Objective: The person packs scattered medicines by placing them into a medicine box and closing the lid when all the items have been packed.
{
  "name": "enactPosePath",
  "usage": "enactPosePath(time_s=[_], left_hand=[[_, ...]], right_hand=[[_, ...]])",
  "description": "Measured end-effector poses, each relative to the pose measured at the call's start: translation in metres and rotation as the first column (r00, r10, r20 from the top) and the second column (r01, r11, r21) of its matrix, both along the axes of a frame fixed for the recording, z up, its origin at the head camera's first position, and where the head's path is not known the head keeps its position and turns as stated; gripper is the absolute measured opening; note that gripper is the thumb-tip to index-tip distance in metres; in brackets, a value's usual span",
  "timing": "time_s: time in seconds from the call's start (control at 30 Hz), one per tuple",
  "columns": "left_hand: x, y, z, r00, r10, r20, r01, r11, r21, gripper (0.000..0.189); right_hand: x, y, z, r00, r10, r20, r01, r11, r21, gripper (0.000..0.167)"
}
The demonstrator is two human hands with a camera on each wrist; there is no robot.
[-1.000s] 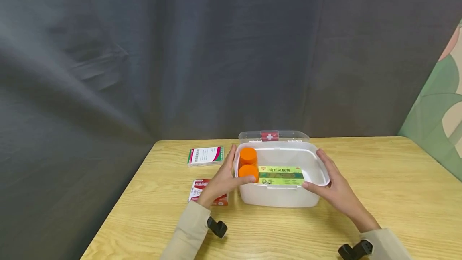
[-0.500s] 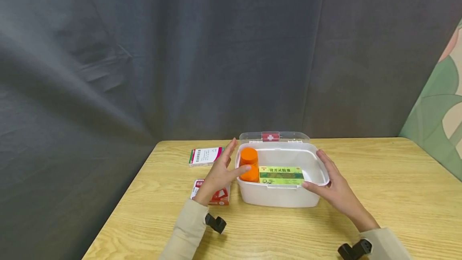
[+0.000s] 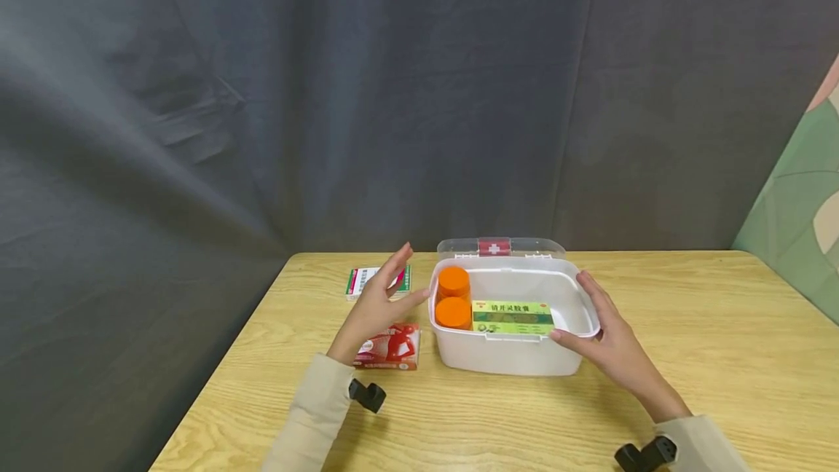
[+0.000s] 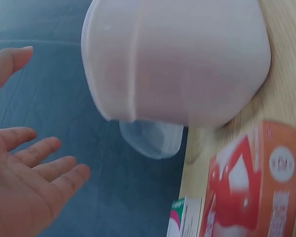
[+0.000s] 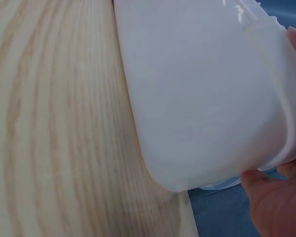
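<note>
The white container sat on the tabletop between the two hands. The left hand, fingers spread and holding nothing, hung just left of it, apart from its wall. The right hand gripped the container's right end, thumb at the near rim. Inside, two orange-capped bottles stood at the left end, nearest the left hand, with a green box right of them. A red box lay near the left hand, a white box farther off.
</note>
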State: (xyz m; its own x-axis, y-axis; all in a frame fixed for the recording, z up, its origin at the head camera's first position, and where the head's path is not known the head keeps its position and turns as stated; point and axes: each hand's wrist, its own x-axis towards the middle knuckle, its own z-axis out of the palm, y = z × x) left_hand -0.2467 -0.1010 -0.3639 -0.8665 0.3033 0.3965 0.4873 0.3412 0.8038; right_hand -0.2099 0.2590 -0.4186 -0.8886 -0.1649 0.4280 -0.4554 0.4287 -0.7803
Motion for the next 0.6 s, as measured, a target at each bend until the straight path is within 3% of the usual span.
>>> enactPosePath(time_s=[0.27,0.5,0.6], left_hand=[[0.004,-0.015,0.002,1.0,0.008,0.025,-0.008,1.0,-0.006,0.078],[0.028,-0.018,0.025,0.997,0.03,0.067,-0.027,0.999,-0.045,0.077],[0.03,-0.022,0.025,0.997,0.038,0.071,-0.034,0.998,-0.056,0.074]], right_hand=[[-0.001,-0.002,0.0,1.0,0.002,-0.006,-0.002,1.0,0.018,0.097],[-0.001,0.0,0.001,1.0,-0.009,-0.004,0.009,1.0,0.027,0.098],[0.0,0.001,0.0,1.0,-0.01,-0.007,0.01,1.0,0.021,0.097]])
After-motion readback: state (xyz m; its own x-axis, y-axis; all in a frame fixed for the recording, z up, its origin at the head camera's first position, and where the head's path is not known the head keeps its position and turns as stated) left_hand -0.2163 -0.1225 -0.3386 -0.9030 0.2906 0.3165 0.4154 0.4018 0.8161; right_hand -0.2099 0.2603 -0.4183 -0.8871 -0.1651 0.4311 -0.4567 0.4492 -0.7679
